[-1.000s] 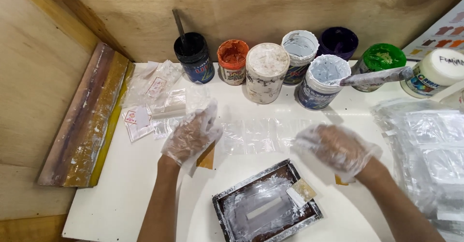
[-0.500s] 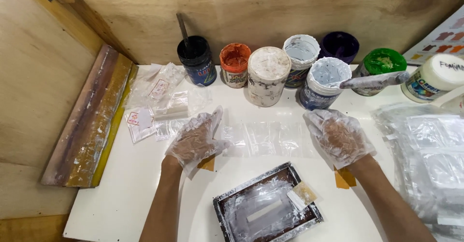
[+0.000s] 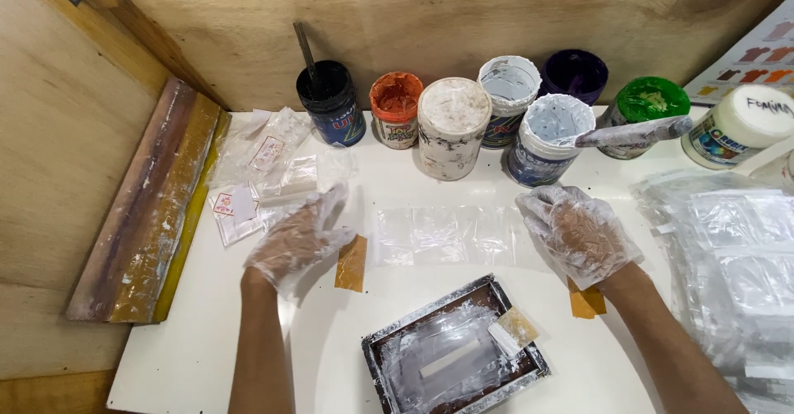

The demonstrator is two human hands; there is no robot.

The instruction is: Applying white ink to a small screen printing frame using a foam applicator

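Clear plastic sheet (image 3: 451, 236) lies flat on the white table (image 3: 190, 339), between both hands, in front of the paint jar row; transparent, glossy, faint creases dividing it into panels; brown tape tab (image 3: 351, 263) at its left end, another tab (image 3: 585, 301) at the right. Left hand (image 3: 298, 236) in a thin clear glove, fingers spread, holding nothing, just beside the sheet's left edge. Right hand (image 3: 579, 234) gloved too, spread flat at the right end, gripping nothing. Small paint-smeared screen frame (image 3: 455, 349) sits nearer the person. Table white, paint-stained; plywood wall (image 3: 463, 9) behind; squeegee (image 3: 149, 207) along the left edge; stack of clear bags (image 3: 728, 257) at right.
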